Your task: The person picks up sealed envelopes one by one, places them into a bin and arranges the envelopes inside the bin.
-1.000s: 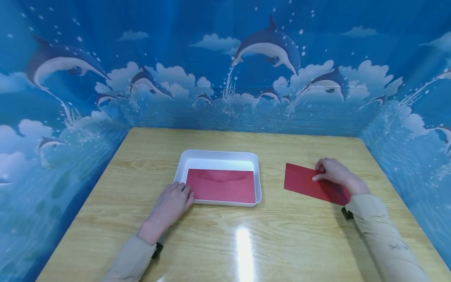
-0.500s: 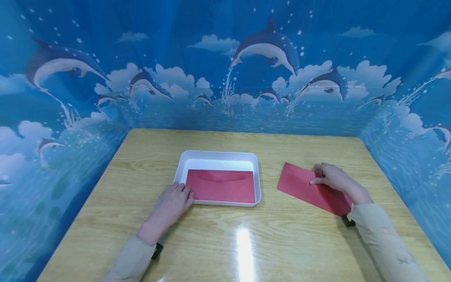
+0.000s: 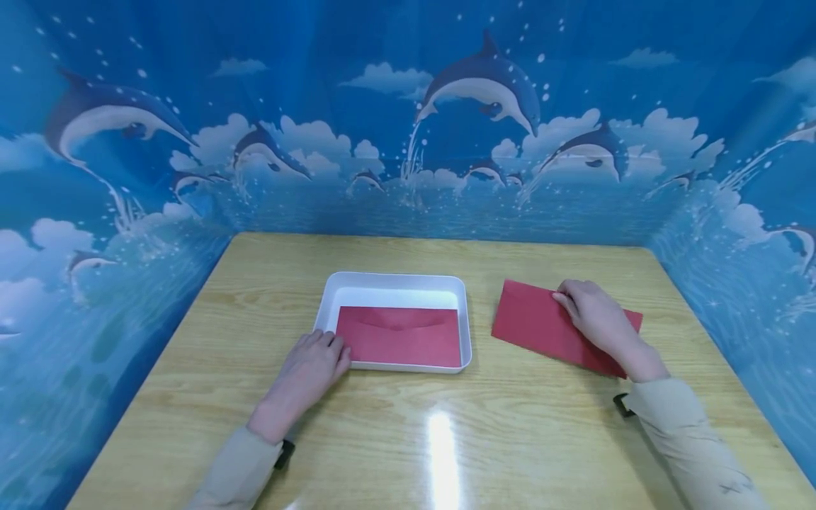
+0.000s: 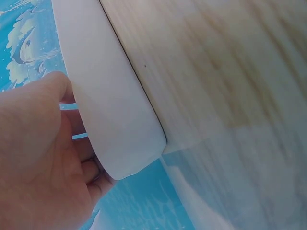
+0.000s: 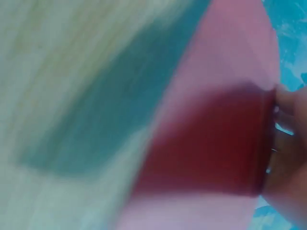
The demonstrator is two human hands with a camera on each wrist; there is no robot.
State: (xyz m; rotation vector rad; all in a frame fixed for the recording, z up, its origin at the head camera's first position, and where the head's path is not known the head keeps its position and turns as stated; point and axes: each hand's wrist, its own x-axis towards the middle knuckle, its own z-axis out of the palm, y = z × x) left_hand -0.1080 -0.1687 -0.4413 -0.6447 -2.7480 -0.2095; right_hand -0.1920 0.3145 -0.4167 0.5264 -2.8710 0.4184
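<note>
A white rectangular tray [image 3: 398, 292] sits on the table with a red paper envelope [image 3: 404, 348] lying flat inside, a curved line near its top edge. My left hand [image 3: 309, 365] grips the tray's front left corner, fingers curled over the rim; in the left wrist view, thumb and fingertips meet the tray's white wall [image 4: 105, 96]. To the right of the tray, my right hand [image 3: 596, 319] pinches a second red envelope [image 3: 532, 320] by its far long edge. This envelope is tilted, and it casts a shadow on the wood in the blurred right wrist view.
The light wood-grain table [image 3: 382, 439] shows a bright reflection near its front. A blue dolphin-print curtain [image 3: 382, 142] encloses the back and both sides.
My right hand has shifted its hold to the envelope's far edge, and the envelope has turned and moved slightly left. My left hand and the tray have stayed put.
</note>
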